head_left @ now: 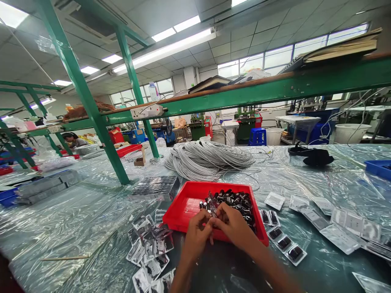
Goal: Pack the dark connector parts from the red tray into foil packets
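Both hands meet over the near edge of a red tray [187, 204]. My left hand [198, 232] and my right hand [232, 223] are closed, fingertips together around something small and partly clear, too hidden to name. Behind them, small black parts [236, 199] in shiny wrapping fill the tray's right side. Left of the tray lies a loose pile of clear packs [149, 244] with dark pieces inside. To its right, a blister strip [284, 243] holds three black parts, and a smaller pack [269, 217] lies just behind it.
A big coil of grey cable [207, 158] lies behind the tray. Flat packs [342, 234] spread at right, near a blue tray [378, 169]. A green post [106, 146] and shelf beam [214, 101] cross above the plastic-covered table [100, 219]. A person [73, 139] is far left.
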Tool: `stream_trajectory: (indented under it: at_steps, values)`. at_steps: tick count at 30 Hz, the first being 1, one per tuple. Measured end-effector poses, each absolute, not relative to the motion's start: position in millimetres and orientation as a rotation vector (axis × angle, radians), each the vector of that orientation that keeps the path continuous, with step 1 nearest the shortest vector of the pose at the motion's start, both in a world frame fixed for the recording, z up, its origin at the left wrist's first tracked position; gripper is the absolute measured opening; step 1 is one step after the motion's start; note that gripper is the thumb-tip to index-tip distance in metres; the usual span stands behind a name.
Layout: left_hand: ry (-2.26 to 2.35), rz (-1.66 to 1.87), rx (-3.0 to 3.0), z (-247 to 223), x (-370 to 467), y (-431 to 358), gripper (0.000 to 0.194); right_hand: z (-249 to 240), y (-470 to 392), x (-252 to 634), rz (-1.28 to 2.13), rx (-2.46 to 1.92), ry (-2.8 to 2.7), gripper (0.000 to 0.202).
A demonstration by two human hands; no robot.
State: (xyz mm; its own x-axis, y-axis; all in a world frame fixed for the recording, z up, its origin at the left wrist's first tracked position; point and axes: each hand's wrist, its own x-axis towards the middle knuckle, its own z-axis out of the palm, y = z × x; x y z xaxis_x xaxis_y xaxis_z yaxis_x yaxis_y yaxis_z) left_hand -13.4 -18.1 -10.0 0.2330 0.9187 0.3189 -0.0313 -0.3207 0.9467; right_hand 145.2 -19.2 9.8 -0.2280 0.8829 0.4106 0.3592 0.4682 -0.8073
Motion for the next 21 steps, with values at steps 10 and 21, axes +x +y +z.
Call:
stream_trajectory:
  at_steps: [10,21]
  values:
    - [1.146,1.636,1.347,-6,-21,-13,0.023,6,-5,166,0.773,-1.092,-1.700,0.028]
    - [1.002,2.104,0.373,3,-82,13,0.011,10,-27,279,0.243,-2.089,-1.890,0.030]
